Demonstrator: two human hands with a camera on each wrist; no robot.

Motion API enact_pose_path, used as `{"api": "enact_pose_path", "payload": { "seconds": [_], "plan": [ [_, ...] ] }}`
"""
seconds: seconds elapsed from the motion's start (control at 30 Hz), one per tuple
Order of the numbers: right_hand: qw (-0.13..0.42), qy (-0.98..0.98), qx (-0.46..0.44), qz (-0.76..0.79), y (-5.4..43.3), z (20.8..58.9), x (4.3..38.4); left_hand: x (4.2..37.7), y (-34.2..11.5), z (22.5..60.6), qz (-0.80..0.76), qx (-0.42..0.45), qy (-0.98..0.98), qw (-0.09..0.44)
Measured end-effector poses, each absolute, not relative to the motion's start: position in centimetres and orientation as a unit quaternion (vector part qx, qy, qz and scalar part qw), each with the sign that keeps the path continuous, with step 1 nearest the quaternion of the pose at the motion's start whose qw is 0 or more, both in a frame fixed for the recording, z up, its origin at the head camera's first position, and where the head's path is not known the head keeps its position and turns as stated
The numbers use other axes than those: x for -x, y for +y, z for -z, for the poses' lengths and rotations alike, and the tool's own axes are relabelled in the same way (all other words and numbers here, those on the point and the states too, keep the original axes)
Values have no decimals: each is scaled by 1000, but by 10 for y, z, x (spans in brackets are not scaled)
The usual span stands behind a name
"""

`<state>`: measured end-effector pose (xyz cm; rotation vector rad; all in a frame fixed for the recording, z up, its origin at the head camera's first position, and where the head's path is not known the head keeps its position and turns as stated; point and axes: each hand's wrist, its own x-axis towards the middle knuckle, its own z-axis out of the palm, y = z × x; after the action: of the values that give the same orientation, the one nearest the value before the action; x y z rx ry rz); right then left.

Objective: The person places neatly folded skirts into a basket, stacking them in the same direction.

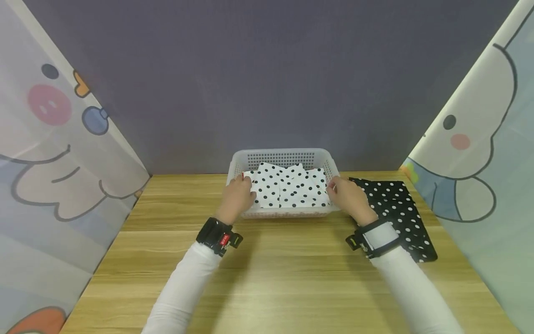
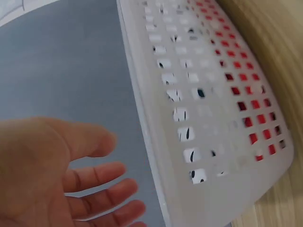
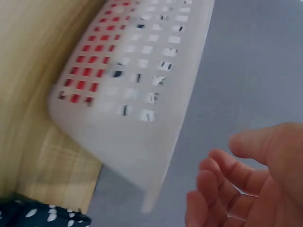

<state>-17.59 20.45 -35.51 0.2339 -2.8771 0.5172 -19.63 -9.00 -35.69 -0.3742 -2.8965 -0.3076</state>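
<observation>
A white plastic basket (image 1: 288,212) with perforated walls stands at the back of the table. Folded white cloth with black dots (image 1: 288,188) fills it. Red material (image 2: 253,118) shows through the lower holes of the basket wall. My left hand (image 1: 238,197) is at the basket's left end, its fingers loosely bent above the rim and holding nothing. At the opposite end is my right hand (image 1: 349,197), also free of any object, with relaxed, curved fingers. Both wrist views show a gap between fingertips and the basket rim.
Black cloth with white dots (image 1: 400,208) lies flat on the wooden table (image 1: 292,273), right of the basket and partly under my right forearm. A dark grey panel (image 1: 271,83) rises behind the table. Cartoon-printed curtains (image 1: 50,185) hang along both sides.
</observation>
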Motion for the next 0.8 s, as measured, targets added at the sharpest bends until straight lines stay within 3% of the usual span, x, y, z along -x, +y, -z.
{"api": "enact_pose_path", "payload": {
  "seconds": [0.17,0.37,0.57,0.8],
  "plan": [
    [157,-968,-62,-183,215,368,161,178,-93,365,131,155,-961,187],
    [184,-964,-45,-184,228,381,146,162,-96,376,151,182,-943,234],
    [184,-966,-29,-180,247,397,136,150,-99,394,142,199,-933,263],
    [178,-970,-3,-164,276,418,128,134,-97,412,152,213,-932,251]
  ]
}}
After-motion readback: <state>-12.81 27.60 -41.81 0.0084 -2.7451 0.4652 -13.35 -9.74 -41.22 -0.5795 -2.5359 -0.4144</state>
